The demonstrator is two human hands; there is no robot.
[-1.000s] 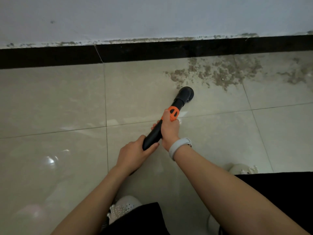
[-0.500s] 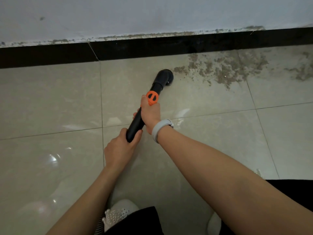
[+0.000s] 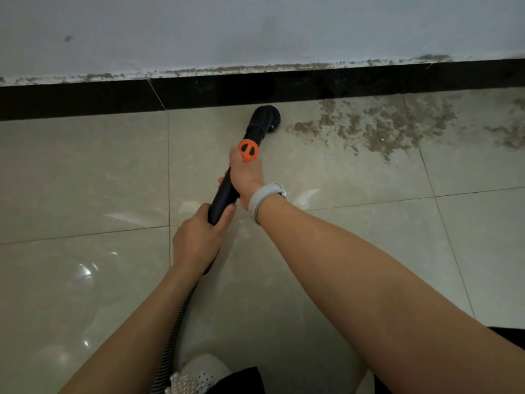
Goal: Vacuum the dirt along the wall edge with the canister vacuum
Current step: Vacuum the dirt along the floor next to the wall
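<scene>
A black vacuum wand [image 3: 224, 194] with an orange collar [image 3: 248, 149] points away from me toward the wall. Its round black nozzle [image 3: 264, 118] rests on the beige tile just in front of the black baseboard [image 3: 341, 83]. My right hand [image 3: 245, 173] is shut on the wand just below the collar, with a white band on the wrist. Lower down, my left hand [image 3: 199, 237] is shut around the wand's rear end. A patch of brown dirt [image 3: 377, 129] lies along the wall, right of the nozzle. The ribbed hose [image 3: 173, 342] runs down under my left forearm.
The pale wall [image 3: 255, 29] has grime above the baseboard. More dirt [image 3: 508, 135] sits at the far right edge. My white shoe [image 3: 199, 373] and dark clothing show at the bottom. Glossy tiles with grout lines stretch to the left.
The nozzle has moved away from me and leftward across the dirt's near-left part up to the baseboard. Both hands followed, still holding the wand. The dirt's left fringe is gone.
</scene>
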